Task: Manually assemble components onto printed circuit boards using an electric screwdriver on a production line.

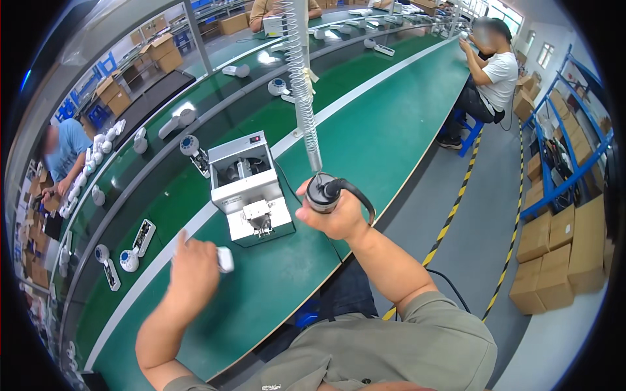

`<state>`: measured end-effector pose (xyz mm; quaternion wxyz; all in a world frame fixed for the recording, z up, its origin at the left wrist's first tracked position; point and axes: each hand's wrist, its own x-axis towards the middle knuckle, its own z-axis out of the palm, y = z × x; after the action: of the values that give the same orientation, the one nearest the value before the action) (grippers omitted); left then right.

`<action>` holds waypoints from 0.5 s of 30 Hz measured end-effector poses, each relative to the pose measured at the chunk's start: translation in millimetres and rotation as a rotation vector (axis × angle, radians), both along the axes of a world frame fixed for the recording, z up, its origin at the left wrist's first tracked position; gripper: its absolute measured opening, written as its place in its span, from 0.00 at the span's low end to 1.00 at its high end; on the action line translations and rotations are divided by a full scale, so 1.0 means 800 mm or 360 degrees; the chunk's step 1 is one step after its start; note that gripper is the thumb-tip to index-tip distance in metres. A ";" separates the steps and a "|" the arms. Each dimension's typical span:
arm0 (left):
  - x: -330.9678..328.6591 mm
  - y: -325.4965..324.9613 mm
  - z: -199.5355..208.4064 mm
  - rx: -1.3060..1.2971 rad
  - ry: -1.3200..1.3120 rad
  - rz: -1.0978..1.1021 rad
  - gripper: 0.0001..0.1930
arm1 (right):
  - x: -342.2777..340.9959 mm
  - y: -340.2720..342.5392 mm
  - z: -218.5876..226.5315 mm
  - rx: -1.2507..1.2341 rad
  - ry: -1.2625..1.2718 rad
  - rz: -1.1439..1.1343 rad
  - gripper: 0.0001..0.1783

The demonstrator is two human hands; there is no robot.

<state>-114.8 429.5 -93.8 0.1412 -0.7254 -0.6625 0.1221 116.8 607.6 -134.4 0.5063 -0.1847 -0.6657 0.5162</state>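
Note:
My right hand [339, 218] is wrapped round an electric screwdriver [322, 195]. A black cable comes out of the screwdriver's top, and a coil spring [305, 98] hangs down to it from above. Its lower end is hidden by the hand. Over the green bench to the left, my left hand [194, 267], somewhat blurred, grips a small white plastic part [225, 259], with one finger sticking out forward. Between and beyond my hands stands a silver box-shaped screw feeder [244, 186], its top uncovered and a small metal mechanism [259, 223] at its front.
Beyond the green bench [385, 124], a conveyor [166, 205] carries several white camera-like units, some with opened housings [143, 238]. A co-worker [495, 72] sits far right; another person [68, 153] is at left. Cardboard boxes [554, 254] and a blue rack [567, 169] stand right.

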 end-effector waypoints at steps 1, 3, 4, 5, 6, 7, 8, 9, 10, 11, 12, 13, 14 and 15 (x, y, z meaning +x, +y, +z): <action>0.022 -0.010 0.001 -0.0018 -0.0093 -0.0096 0.07 | -0.001 0.000 -0.001 0.0008 -0.0006 0.0011 0.13; 0.053 -0.020 -0.009 0.0031 -0.0287 -0.0297 0.08 | 0.002 0.002 -0.009 0.0073 -0.0027 0.0039 0.14; 0.063 -0.021 -0.020 0.0103 -0.0365 -0.0370 0.09 | 0.002 0.002 -0.012 0.0109 -0.0039 0.0064 0.14; 0.070 -0.020 -0.032 0.0175 -0.0442 -0.0446 0.10 | 0.001 0.001 -0.011 0.0145 -0.0051 0.0087 0.15; 0.075 -0.018 -0.049 0.0212 -0.0496 -0.0492 0.11 | -0.002 -0.003 -0.011 0.0124 -0.0021 0.0065 0.15; 0.077 -0.019 -0.062 0.0246 -0.0551 -0.0537 0.13 | -0.005 -0.006 -0.010 0.0101 0.0008 0.0043 0.16; 0.077 -0.022 -0.066 0.0242 -0.0561 -0.0523 0.13 | -0.007 -0.009 -0.009 0.0092 -0.0001 0.0055 0.16; 0.074 -0.023 -0.068 0.0251 -0.0634 -0.0535 0.15 | -0.010 -0.010 -0.005 -0.0052 0.0035 0.0047 0.16; 0.071 -0.022 -0.067 0.0256 -0.0708 -0.0540 0.16 | -0.012 -0.008 -0.001 -0.0203 0.0068 0.0043 0.16; 0.065 -0.027 -0.063 0.0209 -0.0686 -0.0453 0.18 | -0.008 0.002 0.000 -0.0192 -0.0115 0.0059 0.17; 0.057 -0.032 -0.058 0.0151 -0.0668 -0.0351 0.19 | -0.009 0.004 0.005 -0.0263 -0.0057 0.0075 0.16; 0.044 -0.033 -0.062 0.0151 -0.0599 -0.0362 0.17 | -0.006 0.007 0.010 -0.0166 0.0017 0.0097 0.15; 0.036 -0.034 -0.069 0.0192 -0.0716 -0.0393 0.16 | -0.001 0.012 0.019 -0.0140 0.0128 0.0087 0.12; 0.030 -0.034 -0.079 0.0238 -0.0826 -0.0421 0.15 | 0.006 0.013 0.031 -0.0134 0.0195 0.0150 0.12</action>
<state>-90.5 402.5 -157.0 0.0348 -0.7999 -0.5835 -0.1361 121.3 618.0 -109.9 0.5130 -0.1424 -0.6191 0.5773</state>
